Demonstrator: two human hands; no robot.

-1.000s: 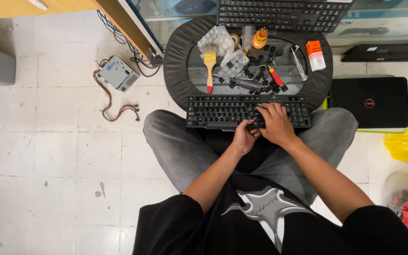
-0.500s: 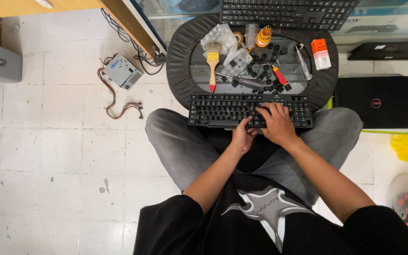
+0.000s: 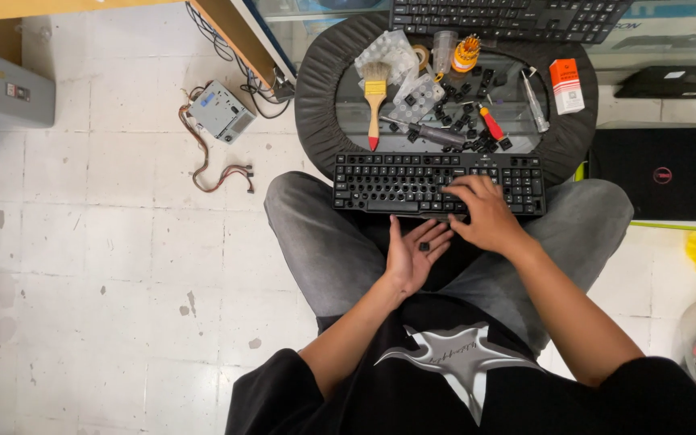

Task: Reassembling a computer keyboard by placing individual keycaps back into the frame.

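From the head camera, a black keyboard [image 3: 438, 184] lies across the person's lap, its far edge against a round glass-topped worktop [image 3: 313, 97]. The left hand [image 3: 414, 256] lies palm up just below the keyboard, grip open, a small black keycap [image 3: 424, 246] resting on the palm. The right hand [image 3: 483, 213] presses fingers down on the keyboard's right half, holding nothing. On the worktop lie a paintbrush [image 3: 374, 98], a red-handled screwdriver [image 3: 490, 125] and loose keycaps [image 3: 462, 121].

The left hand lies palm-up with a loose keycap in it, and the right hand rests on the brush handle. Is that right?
Not quite. The left hand does lie palm-up with a loose keycap in it, but the head view shows the right hand on the black keyboard, not the brush.
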